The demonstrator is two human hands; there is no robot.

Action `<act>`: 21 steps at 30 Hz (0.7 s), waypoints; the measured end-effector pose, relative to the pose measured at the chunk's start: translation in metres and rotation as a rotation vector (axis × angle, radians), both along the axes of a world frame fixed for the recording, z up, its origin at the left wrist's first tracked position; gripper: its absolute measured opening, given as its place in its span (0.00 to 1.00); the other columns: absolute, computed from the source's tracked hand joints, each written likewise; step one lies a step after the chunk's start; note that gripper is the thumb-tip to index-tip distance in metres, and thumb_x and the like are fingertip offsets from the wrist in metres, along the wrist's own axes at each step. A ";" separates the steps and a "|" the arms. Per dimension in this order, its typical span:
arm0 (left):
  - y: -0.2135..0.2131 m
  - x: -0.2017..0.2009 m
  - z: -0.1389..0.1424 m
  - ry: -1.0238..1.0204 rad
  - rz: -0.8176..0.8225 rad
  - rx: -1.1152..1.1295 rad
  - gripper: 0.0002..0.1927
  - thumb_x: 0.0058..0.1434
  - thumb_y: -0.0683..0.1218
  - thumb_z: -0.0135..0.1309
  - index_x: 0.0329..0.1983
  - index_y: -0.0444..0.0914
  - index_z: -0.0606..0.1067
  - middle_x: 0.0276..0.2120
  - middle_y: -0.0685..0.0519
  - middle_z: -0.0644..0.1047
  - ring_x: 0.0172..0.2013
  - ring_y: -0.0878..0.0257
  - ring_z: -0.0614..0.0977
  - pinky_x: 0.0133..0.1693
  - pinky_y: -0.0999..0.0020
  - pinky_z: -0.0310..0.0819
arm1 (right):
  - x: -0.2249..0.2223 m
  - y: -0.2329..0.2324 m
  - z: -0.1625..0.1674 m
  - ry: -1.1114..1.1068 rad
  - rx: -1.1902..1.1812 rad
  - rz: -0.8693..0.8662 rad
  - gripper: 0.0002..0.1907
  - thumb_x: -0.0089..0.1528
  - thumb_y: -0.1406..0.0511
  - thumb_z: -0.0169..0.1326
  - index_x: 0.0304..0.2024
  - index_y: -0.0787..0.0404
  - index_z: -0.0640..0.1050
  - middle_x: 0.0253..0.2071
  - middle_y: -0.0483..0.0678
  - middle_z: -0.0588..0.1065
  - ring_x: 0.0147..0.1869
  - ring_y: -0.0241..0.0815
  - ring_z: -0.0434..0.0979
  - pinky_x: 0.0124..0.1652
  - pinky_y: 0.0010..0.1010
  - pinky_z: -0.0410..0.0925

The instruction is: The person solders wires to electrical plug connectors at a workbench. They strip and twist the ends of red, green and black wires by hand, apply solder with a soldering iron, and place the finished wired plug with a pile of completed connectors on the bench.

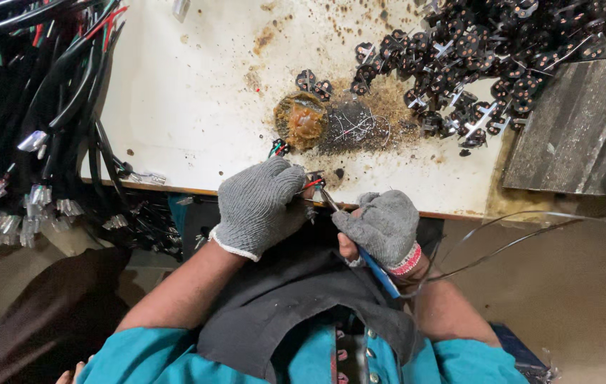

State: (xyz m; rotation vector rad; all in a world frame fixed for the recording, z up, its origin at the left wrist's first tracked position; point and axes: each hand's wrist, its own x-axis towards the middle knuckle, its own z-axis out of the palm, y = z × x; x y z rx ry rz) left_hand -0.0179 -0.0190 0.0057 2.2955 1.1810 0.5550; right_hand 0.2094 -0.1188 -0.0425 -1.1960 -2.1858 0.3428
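My left hand [260,203], in a grey knit glove, is closed around a small black part with red and green wires [308,185] at the bench's front edge. In a matching glove, my right hand [383,224] grips a soldering iron with a blue handle [381,274]; its metal tip [326,196] touches the part held in my left hand. The iron's thin cord [502,245] trails off to the right. A round tin of brown flux paste [301,119] sits just beyond my hands.
A stained white bench top [189,99] carries a large pile of small black plug parts [474,57] at the back right. Bundles of black cables with metal terminals [25,142] hang at the left. A grey ribbed slab [580,128] lies at the right.
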 end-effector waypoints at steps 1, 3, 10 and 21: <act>0.000 0.000 0.000 -0.002 -0.001 -0.006 0.11 0.56 0.47 0.62 0.27 0.44 0.71 0.25 0.51 0.71 0.27 0.50 0.77 0.27 0.55 0.68 | 0.001 -0.001 0.000 0.019 -0.044 0.010 0.14 0.53 0.64 0.67 0.42 0.48 0.84 0.24 0.38 0.74 0.27 0.44 0.75 0.28 0.38 0.64; -0.001 0.001 0.000 -0.005 -0.007 -0.017 0.11 0.56 0.47 0.63 0.27 0.44 0.70 0.26 0.51 0.71 0.27 0.51 0.78 0.27 0.55 0.68 | 0.003 -0.002 -0.001 0.058 -0.131 0.026 0.14 0.55 0.65 0.66 0.44 0.46 0.83 0.26 0.37 0.75 0.28 0.43 0.76 0.29 0.36 0.66; -0.013 0.000 0.005 0.022 0.014 0.018 0.10 0.54 0.47 0.64 0.27 0.44 0.72 0.25 0.51 0.72 0.26 0.51 0.78 0.26 0.55 0.69 | 0.001 -0.013 0.004 -0.102 -0.078 -0.015 0.19 0.48 0.63 0.64 0.42 0.46 0.85 0.23 0.39 0.74 0.27 0.45 0.75 0.28 0.40 0.63; -0.017 -0.001 0.002 0.033 0.022 0.022 0.08 0.53 0.47 0.64 0.27 0.45 0.74 0.25 0.52 0.73 0.25 0.51 0.78 0.26 0.55 0.69 | 0.001 -0.017 0.005 -0.009 -0.252 0.059 0.16 0.55 0.62 0.65 0.46 0.50 0.86 0.28 0.36 0.78 0.30 0.42 0.77 0.31 0.37 0.65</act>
